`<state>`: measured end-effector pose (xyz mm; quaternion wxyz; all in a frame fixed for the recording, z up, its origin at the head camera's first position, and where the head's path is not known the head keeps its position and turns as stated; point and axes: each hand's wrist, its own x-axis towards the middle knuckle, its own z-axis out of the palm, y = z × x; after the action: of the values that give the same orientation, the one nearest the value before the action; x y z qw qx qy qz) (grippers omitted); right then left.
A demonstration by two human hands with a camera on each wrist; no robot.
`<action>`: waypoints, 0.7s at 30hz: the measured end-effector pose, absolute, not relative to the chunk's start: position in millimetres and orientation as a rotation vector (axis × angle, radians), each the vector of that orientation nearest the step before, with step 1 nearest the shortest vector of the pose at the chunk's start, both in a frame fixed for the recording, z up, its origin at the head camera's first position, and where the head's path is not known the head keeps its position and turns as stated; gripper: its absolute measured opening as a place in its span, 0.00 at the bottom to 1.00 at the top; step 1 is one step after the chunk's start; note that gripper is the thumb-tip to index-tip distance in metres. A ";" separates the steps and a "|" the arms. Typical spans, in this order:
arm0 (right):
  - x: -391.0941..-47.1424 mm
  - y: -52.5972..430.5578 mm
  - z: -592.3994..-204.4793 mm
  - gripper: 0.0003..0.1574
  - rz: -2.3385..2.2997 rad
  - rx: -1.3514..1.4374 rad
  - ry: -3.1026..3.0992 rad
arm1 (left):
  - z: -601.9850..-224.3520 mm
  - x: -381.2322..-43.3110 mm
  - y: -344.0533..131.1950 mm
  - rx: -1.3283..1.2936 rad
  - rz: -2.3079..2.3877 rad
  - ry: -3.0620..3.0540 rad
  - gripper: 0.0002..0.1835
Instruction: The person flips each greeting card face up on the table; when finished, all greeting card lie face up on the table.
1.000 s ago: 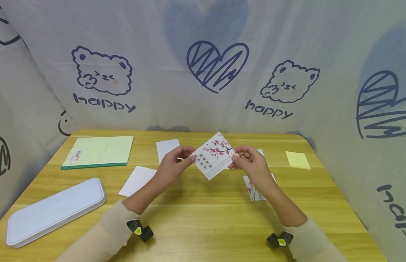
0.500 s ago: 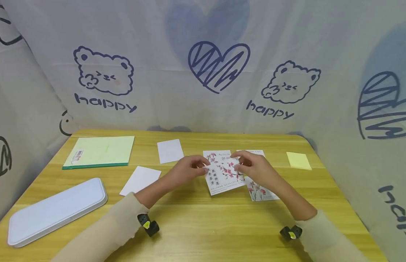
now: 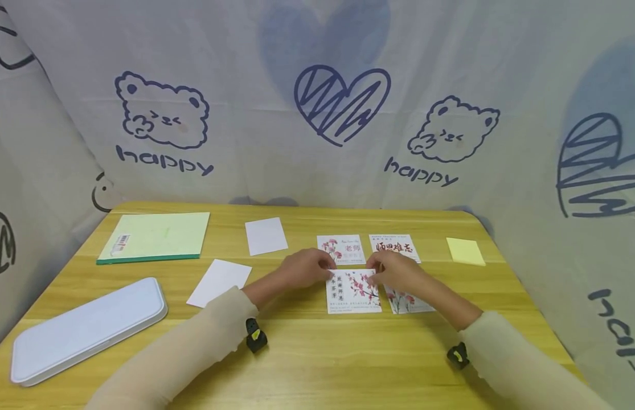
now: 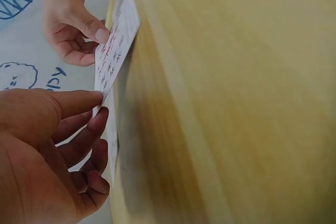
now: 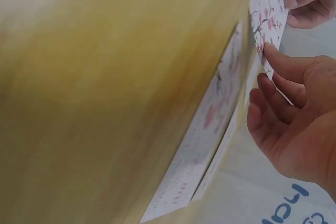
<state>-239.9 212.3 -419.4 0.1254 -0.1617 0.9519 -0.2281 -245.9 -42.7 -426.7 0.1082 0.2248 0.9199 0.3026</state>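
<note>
A square greeting card [image 3: 354,293] with pink blossom branches and dark Chinese writing lies low over the table, just in front of the other cards. My left hand [image 3: 306,269] pinches its far left corner between thumb and fingers. At the far right corner, my right hand [image 3: 401,273] pinches it the same way. In both wrist views the card is tilted, with the thumbs on its printed face. Behind it is a card with pink flowers [image 3: 340,245]. A card with red characters [image 3: 394,246] lies at back right, and another flowered card [image 3: 408,303] is partly hidden by my right hand.
Two blank white cards [image 3: 266,236] lie left of the hands. A pale green pad [image 3: 158,234] is at back left, with a white case [image 3: 89,330] nearer. Yellow sticky notes [image 3: 466,251] lie at right. A printed curtain [image 3: 276,171] hangs behind the table.
Both hands have lowered the blossom card toward the table and moved it right and nearer. It has turned from slanted to square with the other cards.
</note>
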 end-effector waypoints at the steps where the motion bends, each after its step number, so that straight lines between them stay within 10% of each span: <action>1: -240.3 211.4 -421.0 0.15 -0.647 -0.469 2.772 | -428.6 -246.1 -42.4 0.666 0.867 2.709 0.08; 21: -249.8 186.8 -412.2 0.19 -0.644 -0.621 2.861 | -419.3 -251.1 -68.9 0.634 0.814 2.839 0.11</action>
<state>-249.8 186.8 -412.2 0.0719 -0.2066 0.9519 -0.2144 -251.1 -68.9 -419.3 0.0606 0.2096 0.9381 0.2690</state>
